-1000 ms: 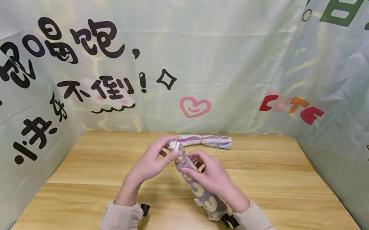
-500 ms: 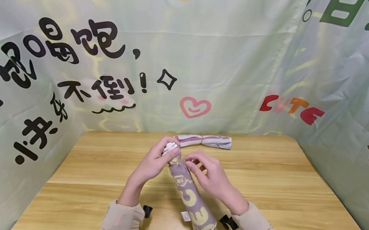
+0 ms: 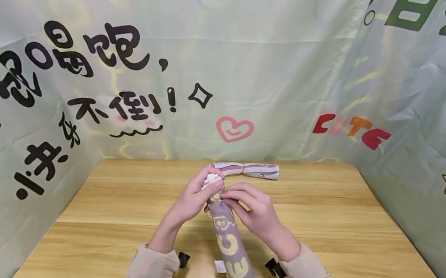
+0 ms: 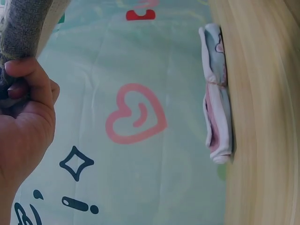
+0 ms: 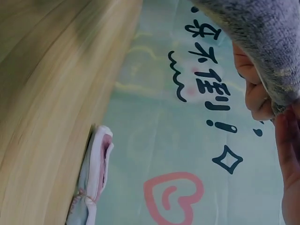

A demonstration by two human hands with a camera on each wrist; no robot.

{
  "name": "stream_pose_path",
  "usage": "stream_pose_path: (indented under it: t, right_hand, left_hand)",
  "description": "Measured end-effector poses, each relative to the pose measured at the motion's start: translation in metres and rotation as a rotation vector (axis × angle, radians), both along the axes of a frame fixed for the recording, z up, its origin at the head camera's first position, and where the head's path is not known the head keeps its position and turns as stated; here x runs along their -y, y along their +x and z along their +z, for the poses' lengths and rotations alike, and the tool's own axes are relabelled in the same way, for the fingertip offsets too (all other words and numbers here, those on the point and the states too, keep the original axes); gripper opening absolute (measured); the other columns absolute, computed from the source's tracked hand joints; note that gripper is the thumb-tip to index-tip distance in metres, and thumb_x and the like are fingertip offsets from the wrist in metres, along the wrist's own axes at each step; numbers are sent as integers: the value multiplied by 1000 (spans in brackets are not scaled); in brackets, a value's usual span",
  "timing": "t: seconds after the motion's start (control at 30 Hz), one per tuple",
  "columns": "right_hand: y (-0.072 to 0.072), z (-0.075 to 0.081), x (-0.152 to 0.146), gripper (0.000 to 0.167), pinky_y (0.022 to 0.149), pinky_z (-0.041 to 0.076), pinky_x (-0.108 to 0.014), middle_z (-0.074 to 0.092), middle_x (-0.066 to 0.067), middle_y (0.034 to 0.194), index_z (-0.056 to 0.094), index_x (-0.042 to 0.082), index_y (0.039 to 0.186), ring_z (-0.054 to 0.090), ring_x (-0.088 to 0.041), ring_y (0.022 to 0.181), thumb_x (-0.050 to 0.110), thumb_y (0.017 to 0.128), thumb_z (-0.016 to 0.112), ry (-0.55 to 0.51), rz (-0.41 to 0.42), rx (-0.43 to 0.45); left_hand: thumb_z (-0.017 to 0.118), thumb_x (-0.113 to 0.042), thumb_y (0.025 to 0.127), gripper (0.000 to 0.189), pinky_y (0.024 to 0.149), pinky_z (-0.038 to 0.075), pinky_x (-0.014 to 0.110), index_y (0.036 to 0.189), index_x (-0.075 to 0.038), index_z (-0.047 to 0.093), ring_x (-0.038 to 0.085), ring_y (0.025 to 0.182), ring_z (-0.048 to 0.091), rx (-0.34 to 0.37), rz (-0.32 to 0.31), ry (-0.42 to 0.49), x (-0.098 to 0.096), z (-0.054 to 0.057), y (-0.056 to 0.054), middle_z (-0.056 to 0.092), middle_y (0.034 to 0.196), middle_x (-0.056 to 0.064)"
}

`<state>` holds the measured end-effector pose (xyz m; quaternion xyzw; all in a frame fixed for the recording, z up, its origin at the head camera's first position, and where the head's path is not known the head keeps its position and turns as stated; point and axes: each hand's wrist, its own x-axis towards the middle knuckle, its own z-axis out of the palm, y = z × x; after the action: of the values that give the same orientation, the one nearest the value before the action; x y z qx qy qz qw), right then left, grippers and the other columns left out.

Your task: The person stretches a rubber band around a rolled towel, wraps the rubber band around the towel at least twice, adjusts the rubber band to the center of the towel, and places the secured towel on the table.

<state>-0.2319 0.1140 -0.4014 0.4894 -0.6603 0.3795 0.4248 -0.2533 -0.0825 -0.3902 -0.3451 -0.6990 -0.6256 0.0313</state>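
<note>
A rolled towel [image 3: 229,242], purple-grey with pale yellow letters, stands out lengthwise toward me in the head view, narrowed like a neck near its far end. My left hand [image 3: 196,194] grips that far end, thumb on the near side and fingers over the top. At the narrowed place, my right hand [image 3: 254,206] pinches with thumb and fingertips. A thin pale strand shows beside the neck on the left. In the left wrist view the towel [image 4: 21,33] rises above my curled fingers. The right wrist view has the towel [image 5: 267,37] tapering down to the pinching fingertips.
A second rolled towel [image 3: 261,171], white and pink, lies at the back of the wooden table [image 3: 321,219] with a thin band round its middle. A printed cloth [image 3: 280,60] hangs behind and at both sides. A small white label [image 3: 220,266] sticks out from the held towel.
The towel's near end has swung left and toward me, so it lies straighter. My right hand has let go of the towel's body and now pinches at the neck; the left hand keeps its grip.
</note>
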Motion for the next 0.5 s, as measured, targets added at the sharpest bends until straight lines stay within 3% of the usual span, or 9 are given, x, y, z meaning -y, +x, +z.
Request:
stream_pose_path:
  t: [0.1,0.2,0.33,0.4,0.5]
  right_hand:
    - [0,-1,2,12,82,60,-26,71,-14,99,75,-3,103,71,-26,87,7,101,67,-12,-34,-57]
    - [1,-1,4,13,80,60,-27,72,-14,98,75,-3,102,70,-26,86,7,101,67,-33,-53,-90]
    - [2,0,6,13,73,59,-27,72,-14,98,75,-3,101,69,-25,81,6,102,66,-45,-73,-146]
    - [2,1,7,14,70,57,-27,72,-14,97,75,-4,101,68,-25,79,5,102,65,-42,-81,-175]
    - [4,2,8,15,68,57,-28,73,-15,98,76,-4,102,68,-24,78,4,103,64,-34,-95,-192]
  left_hand:
    - [54,-6,105,11,75,50,26,113,1,56,15,85,57,18,-8,24,-1,0,0,55,97,9]
    - [54,-7,105,12,58,47,23,114,0,56,12,72,55,54,-10,39,-1,1,1,55,95,9]
    - [54,-10,106,13,39,33,21,116,-1,55,8,51,43,109,-2,47,-2,3,4,54,89,9]
    - [53,-10,106,13,37,32,21,116,-1,54,7,48,40,120,-3,60,-3,4,5,53,86,8]
    - [53,-7,106,13,46,41,21,115,3,54,9,61,50,95,7,90,-5,4,6,54,90,8]
